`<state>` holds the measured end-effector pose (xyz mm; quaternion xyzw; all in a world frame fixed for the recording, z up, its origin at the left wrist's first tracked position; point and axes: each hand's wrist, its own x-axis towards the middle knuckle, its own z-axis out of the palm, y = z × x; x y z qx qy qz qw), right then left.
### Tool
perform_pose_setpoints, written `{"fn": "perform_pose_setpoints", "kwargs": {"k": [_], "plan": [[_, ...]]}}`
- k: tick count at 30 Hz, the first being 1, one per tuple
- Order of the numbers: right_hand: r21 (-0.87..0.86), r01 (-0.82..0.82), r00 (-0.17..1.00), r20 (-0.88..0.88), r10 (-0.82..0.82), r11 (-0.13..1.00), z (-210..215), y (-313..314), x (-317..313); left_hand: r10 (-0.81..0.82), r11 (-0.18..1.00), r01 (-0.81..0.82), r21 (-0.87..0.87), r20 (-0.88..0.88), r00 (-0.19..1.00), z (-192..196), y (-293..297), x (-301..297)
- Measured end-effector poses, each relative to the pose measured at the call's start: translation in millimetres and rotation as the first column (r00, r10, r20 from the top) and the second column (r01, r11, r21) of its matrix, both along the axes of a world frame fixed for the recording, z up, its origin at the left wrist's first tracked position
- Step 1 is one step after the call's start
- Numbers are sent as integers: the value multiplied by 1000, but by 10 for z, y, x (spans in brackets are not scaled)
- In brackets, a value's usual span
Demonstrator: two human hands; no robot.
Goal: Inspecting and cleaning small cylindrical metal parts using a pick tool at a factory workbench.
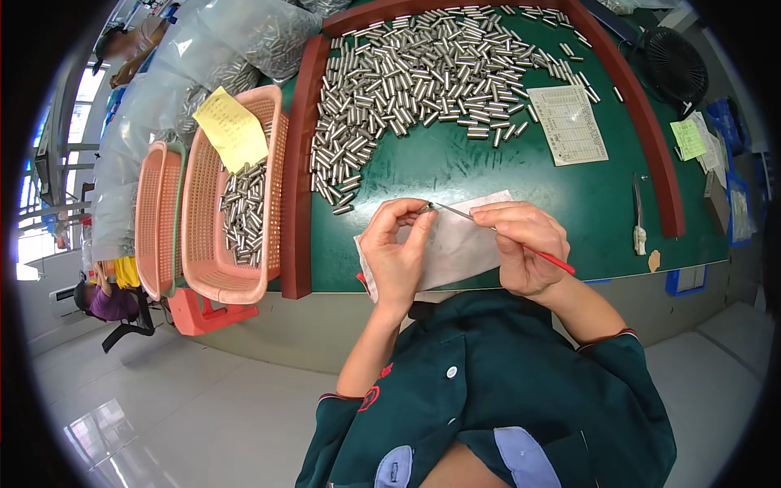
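Between the thumb and forefinger of my left hand (395, 248) is a small metal cylinder (426, 208), partly covered by the fingertips. My right hand (527, 244) grips a thin needle file (454, 212); its red handle sticks out below the palm, and its slim grey shaft points left. The shaft's tip is at the cylinder's end; whether it sits inside cannot be made out. Both hands are above a white cloth (468, 248) spread at the near edge of the green table (488, 171). Beyond them lies a large heap of loose metal cylinders (415, 73).
Dark red rails (298, 179) border the tabletop. At left stand pink baskets (272, 203), one holding cylinders (244, 207) and a yellow note (231, 128). A printed sheet (568, 126), a slim tool (638, 215) and a black fan (674, 65) are at right. People sit far left.
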<state>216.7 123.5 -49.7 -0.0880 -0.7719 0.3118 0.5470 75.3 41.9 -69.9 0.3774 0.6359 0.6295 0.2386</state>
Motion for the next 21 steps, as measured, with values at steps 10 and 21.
{"fn": "perform_pose_setpoints", "kwargs": {"k": [10,21], "plan": [[-233,12,996,-82,-32,972,-33,-54,-85,-12,1000,14,20,-89,996,39,2,26],[-421,-39,971,-230,-65,906,17,23,-21,10,999,0,-55,177,984,21,-47,-44]]}}
